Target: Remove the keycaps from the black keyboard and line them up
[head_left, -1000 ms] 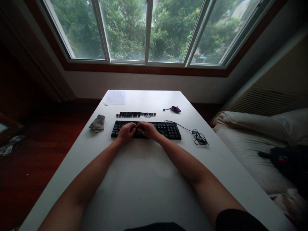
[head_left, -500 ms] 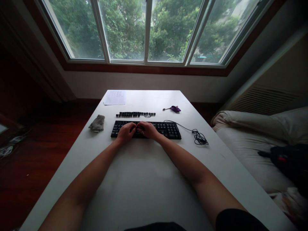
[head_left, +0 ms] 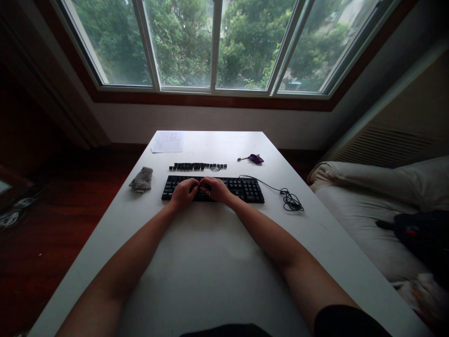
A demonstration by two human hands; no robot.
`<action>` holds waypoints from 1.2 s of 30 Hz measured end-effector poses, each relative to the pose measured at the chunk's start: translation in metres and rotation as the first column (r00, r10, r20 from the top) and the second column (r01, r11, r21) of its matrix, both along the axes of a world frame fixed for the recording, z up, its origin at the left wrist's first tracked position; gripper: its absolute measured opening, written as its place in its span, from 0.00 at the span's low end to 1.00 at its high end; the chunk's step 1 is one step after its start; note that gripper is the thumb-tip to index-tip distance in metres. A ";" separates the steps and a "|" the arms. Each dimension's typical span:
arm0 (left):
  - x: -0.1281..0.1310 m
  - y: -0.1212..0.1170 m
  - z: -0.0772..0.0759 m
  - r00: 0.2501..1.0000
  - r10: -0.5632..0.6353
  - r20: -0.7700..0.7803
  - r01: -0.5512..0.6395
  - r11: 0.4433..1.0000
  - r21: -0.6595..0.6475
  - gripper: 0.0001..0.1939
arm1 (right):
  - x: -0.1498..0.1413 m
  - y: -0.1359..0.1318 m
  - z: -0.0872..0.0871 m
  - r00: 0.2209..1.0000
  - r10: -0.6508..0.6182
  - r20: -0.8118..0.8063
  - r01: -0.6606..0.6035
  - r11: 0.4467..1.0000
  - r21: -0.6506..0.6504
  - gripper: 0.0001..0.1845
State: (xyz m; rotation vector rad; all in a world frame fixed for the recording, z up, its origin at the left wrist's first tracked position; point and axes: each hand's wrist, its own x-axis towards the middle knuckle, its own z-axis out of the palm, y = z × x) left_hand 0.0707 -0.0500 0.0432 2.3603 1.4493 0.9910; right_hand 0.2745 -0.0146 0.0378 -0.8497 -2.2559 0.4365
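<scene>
A black keyboard (head_left: 245, 188) lies across the white table (head_left: 210, 262). My left hand (head_left: 184, 193) and my right hand (head_left: 215, 189) rest on its middle, side by side, fingertips nearly touching. Both hands have their fingers curled and pinched together over the keys; what they pinch is too small to make out. A row of loose black keycaps (head_left: 196, 166) lies just behind the keyboard, with a small round silvery thing (head_left: 215, 169) at its right end.
A grey cloth (head_left: 142, 179) lies left of the keyboard. A purple tool (head_left: 254, 158) sits at the back right, a sheet of paper (head_left: 168, 141) at the back left. The keyboard's coiled cable (head_left: 289, 201) trails right. A bed (head_left: 379, 220) stands beside the table.
</scene>
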 end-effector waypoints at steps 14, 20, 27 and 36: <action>0.001 0.000 -0.001 1.000 0.006 0.009 -0.006 1.000 0.003 0.09 | 0.000 0.000 0.000 1.000 -0.002 -0.005 0.002 1.000 -0.001 0.10; 0.001 0.000 -0.001 1.000 0.004 0.001 -0.004 1.000 -0.001 0.09 | 0.001 -0.001 0.000 1.000 -0.008 -0.002 0.007 1.000 -0.011 0.10; 0.001 0.000 -0.001 1.000 0.007 -0.005 -0.007 1.000 0.005 0.09 | 0.001 -0.001 0.000 1.000 -0.011 0.004 0.011 1.000 -0.007 0.11; 0.000 0.000 0.000 1.000 0.001 0.007 -0.001 1.000 0.001 0.09 | 0.001 -0.001 0.000 1.000 -0.009 -0.001 0.009 1.000 -0.008 0.10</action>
